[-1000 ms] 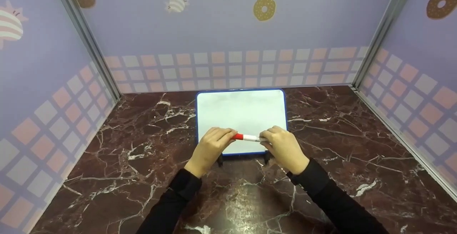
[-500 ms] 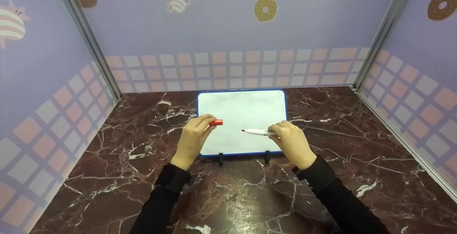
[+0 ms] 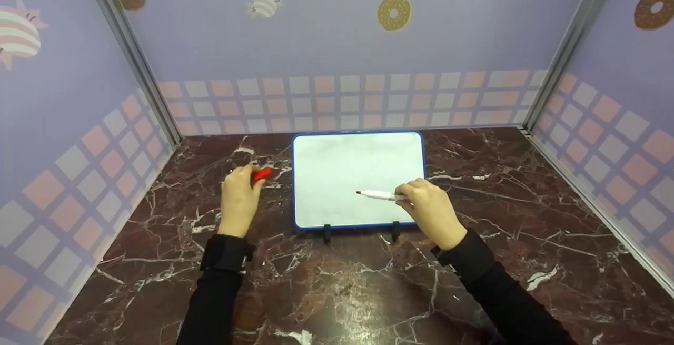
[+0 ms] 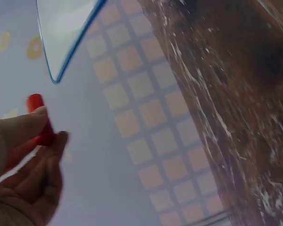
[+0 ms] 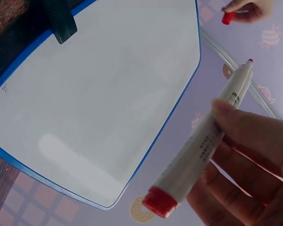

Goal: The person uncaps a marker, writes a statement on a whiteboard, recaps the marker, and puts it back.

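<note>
You have the marker (image 3: 376,195) and its red cap (image 3: 261,175) apart, so the step in hand looks like the uncapping, and it reads as done. Your right hand (image 3: 433,210) pinches the white barrel toward its rear, thumb on one side and fingers on the other; the bare red tip points left, in front of the whiteboard (image 3: 337,176). Your left hand (image 3: 238,201) holds the cap between thumb and fingertips, left of the board and well apart from the marker. In the right wrist view the tip seems clear of the board's face.

If the board is where the marker is wanted, the next move calls for turning the tip from sideways to facing the surface, with a firm pinch on the barrel. The cap needs either a steady hold or a resting place off to the side.

The blue-rimmed board sits on the dark marbled worktop (image 3: 526,213), with two black clips (image 3: 327,233) at its lower edge; take care not to knock those. The patterned back wall (image 3: 337,34) rises behind it. I see nothing between the tip and the board, though your right hand hides the board's lower right corner and could cover part of your working area.
</note>
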{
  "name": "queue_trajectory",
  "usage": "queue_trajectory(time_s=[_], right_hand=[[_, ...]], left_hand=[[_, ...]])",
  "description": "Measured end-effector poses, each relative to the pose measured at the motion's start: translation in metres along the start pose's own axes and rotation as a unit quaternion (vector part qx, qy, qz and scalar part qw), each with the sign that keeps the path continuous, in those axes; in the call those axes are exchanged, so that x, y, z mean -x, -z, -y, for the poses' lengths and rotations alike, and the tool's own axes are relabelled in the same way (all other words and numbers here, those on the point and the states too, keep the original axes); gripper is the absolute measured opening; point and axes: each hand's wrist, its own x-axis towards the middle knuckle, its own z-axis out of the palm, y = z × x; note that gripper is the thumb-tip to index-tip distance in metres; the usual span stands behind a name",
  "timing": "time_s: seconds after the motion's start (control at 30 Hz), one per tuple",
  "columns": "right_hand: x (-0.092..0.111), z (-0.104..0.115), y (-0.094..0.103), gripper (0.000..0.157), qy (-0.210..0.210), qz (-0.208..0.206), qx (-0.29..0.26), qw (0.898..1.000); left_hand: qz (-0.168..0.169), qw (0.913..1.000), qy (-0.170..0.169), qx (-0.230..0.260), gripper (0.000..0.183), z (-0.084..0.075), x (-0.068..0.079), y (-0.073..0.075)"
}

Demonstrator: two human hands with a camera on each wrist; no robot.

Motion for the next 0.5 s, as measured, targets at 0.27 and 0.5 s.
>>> queue_trajectory(time_s=[0.27, 0.5], right_hand=[[0.000, -0.001, -0.001, 0.014, -0.004, 0.011, 0.004, 1.000], [0.000, 0.000, -0.002, 0.014, -0.006, 0.016, 0.001, 1.000]], left_hand=[[0.077, 0.9879, 0.078, -0.110, 0.014, 0.019, 0.007, 0.001], [0.122, 0.9759, 0.105, -0.147, 0.016, 0.028, 0.012, -0.002]])
